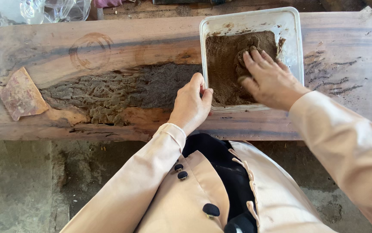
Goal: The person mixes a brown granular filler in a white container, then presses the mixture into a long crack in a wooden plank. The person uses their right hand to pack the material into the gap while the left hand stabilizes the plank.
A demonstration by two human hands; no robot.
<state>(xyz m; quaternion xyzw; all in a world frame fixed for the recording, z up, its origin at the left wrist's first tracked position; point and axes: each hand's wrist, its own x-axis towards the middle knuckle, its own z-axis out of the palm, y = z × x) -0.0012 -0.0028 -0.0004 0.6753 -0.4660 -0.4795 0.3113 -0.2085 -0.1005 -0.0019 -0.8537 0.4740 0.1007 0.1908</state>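
A square white plastic tub [293, 30] half full of brown paste sits on a wooden slab [121, 41]. My right hand [267, 77] is inside the tub, its fingers closed on a lump of the brown paste [225, 64]. At the tub's left rim, my left hand [191, 102] grips the edge. Along the middle of the slab runs a long rough hollow packed with the same dark filler [112, 92], which reaches up to the tub.
A worn sheet of reddish sandpaper [20, 93] lies at the slab's left end. Clear plastic bags [52, 9] sit behind the slab at top left. Dark streaks [332, 77] mark the wood right of the tub. Concrete floor [17, 181] lies below.
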